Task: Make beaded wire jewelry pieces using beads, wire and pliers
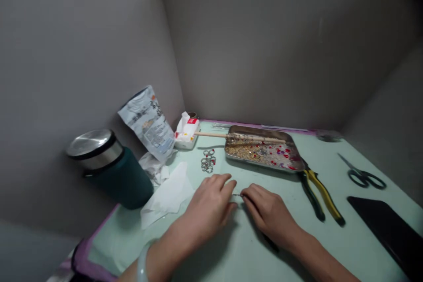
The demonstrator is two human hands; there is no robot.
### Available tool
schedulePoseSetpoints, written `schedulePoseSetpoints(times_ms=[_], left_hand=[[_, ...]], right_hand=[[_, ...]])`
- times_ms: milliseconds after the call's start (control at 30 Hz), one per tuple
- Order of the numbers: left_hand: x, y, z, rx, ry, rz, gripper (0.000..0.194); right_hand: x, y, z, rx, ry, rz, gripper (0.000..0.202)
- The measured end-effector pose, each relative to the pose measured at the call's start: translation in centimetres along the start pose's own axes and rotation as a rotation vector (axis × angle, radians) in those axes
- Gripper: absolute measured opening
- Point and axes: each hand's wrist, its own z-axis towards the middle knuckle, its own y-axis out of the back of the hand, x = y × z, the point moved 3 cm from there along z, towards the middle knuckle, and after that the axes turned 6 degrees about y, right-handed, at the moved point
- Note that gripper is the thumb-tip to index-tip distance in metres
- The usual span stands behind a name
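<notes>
My left hand (pixel 211 198) rests low over the table, its fingers curled around something small that they mostly hide. A thin metal piece (pixel 236 194) shows in the narrow gap between both hands; whether it is a wire or a tool's tip I cannot tell. My right hand (pixel 269 211) is closed around a slim tool whose dark handle (pixel 271 243) sticks out below the palm. Just beyond my left hand lies a small cluster of silver rings (pixel 208 163), some with red stones. Farther back, a metal tray (pixel 264 167) contains gold beads and red and purple gems.
A wooden stick (pixel 211 134) lies across the tray. Yellow-and-black pliers (pixel 322 194), scissors (pixel 361 176) and a black phone-like slab (pixel 386 229) are on the right. Leftward stand a teal bottle (pixel 120 180), a pouch (pixel 148 123), tissue pack (pixel 187 134) and white paper (pixel 168 194). Grey partitions enclose the table.
</notes>
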Motion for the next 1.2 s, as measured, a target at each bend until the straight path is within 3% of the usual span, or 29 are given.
schedulePoseSetpoints(times_ms=[67, 133, 233, 367, 567, 667, 767, 867, 967, 1067, 1200], left_hand=[[-1.0, -2.8, 1.6, 0.171, 0.040, 0.044, 0.024], [-1.4, -4.1, 2.9, 0.274, 0.077, 0.039, 0.021], [-1.0, -4.5, 4.4, 0.280, 0.142, -0.162, 0.025], [-0.3, -5.7, 5.2, 0.338, 0.240, -0.604, 0.044], [-0.5, -8.4, 4.9, 0.517, 0.292, -1.021, 0.039], [-0.8, -8.8, 4.7, 0.569, 0.305, -1.117, 0.039], [-0.5, -7.8, 4.7, 0.480, 0.269, -0.992, 0.038], [0.7, -5.2, 4.1, 0.315, 0.238, -0.754, 0.037], [3.0, -2.2, 2.2, 0.180, 0.276, -0.504, 0.033], [6.0, -0.4, -0.9, 0.068, 0.416, -0.190, 0.026], [9.7, -1.0, -5.4, 0.139, 0.612, 0.181, 0.022]], right_hand=[[0.2, 0.5, -0.2, -0.016, -0.001, 0.024, 0.022], [-0.2, 1.3, -0.4, -0.070, -0.039, 0.070, 0.021], [-1.9, 2.7, -0.8, -0.210, -0.225, 0.237, 0.017], [-4.1, 3.1, -1.1, -0.354, -0.509, 0.608, 0.035], [-4.1, 1.3, -0.8, -0.394, -0.655, 1.127, 0.032], [-3.9, 0.9, -0.8, -0.411, -0.667, 1.196, 0.033], [-4.1, 1.2, -0.9, -0.452, -0.653, 1.022, 0.035], [-4.9, 1.3, -1.4, -0.547, -0.681, 0.910, 0.036], [-5.7, 1.0, -2.0, -0.595, -0.707, 0.863, 0.036], [-5.9, 0.7, -2.2, -0.568, -0.684, 0.804, 0.034], [-5.6, 0.4, -2.2, -0.509, -0.652, 0.725, 0.034]])
